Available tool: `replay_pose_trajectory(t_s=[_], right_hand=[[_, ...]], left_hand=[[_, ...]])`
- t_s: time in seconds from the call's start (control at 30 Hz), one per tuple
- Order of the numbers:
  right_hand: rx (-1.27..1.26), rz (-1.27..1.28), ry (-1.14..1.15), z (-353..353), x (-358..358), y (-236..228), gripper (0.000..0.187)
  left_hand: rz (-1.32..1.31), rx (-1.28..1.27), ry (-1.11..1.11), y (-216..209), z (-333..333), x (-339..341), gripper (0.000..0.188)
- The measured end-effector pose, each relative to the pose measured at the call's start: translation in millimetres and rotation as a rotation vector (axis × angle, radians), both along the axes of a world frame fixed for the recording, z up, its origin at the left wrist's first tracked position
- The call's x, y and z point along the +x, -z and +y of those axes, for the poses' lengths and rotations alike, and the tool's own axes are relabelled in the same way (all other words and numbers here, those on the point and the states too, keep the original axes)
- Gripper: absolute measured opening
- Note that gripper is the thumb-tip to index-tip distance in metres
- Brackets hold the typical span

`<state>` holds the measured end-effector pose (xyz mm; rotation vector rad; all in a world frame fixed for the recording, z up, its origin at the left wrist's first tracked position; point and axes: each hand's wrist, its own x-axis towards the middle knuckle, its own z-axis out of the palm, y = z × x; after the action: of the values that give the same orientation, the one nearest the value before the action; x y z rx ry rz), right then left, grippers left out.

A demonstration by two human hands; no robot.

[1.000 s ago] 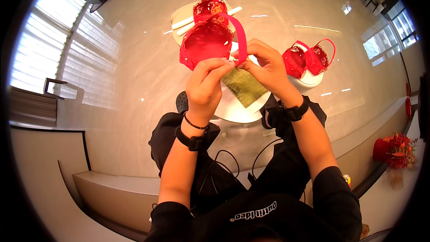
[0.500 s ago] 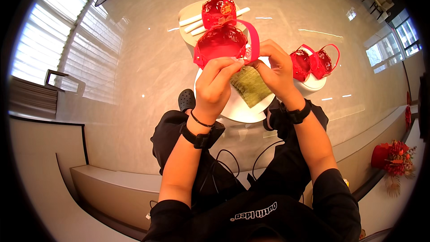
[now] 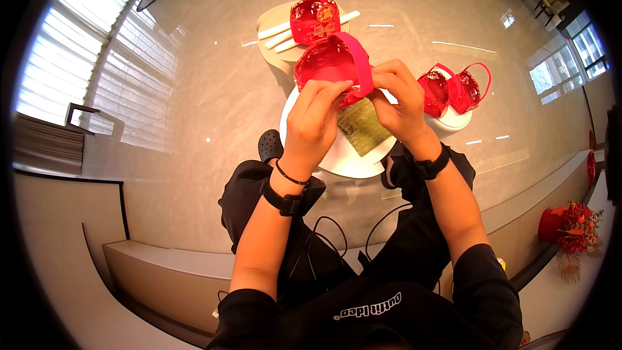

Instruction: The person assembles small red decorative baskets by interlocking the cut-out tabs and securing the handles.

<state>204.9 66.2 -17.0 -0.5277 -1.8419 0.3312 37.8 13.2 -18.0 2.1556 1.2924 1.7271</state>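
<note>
Between my hands is a red openwork basket (image 3: 329, 68) with a tall strap handle, raised over a white round table (image 3: 337, 163) and tilted. My left hand (image 3: 313, 115) pinches its near rim with thumb and fingers. At the basket's right side, by the foot of the handle, my right hand (image 3: 400, 100) is closed on the edge; my fingers hide what exactly they grip there. Beneath my hands a green textured square sheet (image 3: 364, 131) lies on the white table.
Farther off, another red basket (image 3: 310, 28) stands among white rolls (image 3: 275, 30) on a pale round table (image 3: 272, 52). To the right, two red baskets (image 3: 435, 94) sit on a white stool (image 3: 451, 121). A red pot of flowers (image 3: 551, 225) is at far right.
The held basket has turned and shifted slightly right, its handle now standing nearer my right hand. Both hands have moved only a little and keep their hold.
</note>
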Motion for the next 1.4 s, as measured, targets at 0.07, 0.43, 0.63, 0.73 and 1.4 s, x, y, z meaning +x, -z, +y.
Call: replay_pose_trajectory(t_s=[0.07, 0.43, 0.63, 0.73, 1.4], right_hand=[[0.043, 0.005, 0.05, -1, 1, 3, 0.032], [0.302, -0.001, 0.133, -8, -2, 1, 0.031], [0.316, -0.028, 0.104, -7, -1, 3, 0.033], [0.249, -0.023, 0.086, -10, -4, 1, 0.033], [-0.358, 0.233, -0.18, -2, 1, 0, 0.021]], left_hand=[[0.003, 0.018, -0.003, 0, 0, 1, 0.028], [0.072, 0.198, -0.022, 0, 1, -2, 0.032], [0.079, 0.198, -0.018, 3, 1, -7, 0.032], [0.07, 0.22, -0.06, 4, 1, -10, 0.029], [0.135, 0.135, -0.027, -15, 0, -23, 0.039]])
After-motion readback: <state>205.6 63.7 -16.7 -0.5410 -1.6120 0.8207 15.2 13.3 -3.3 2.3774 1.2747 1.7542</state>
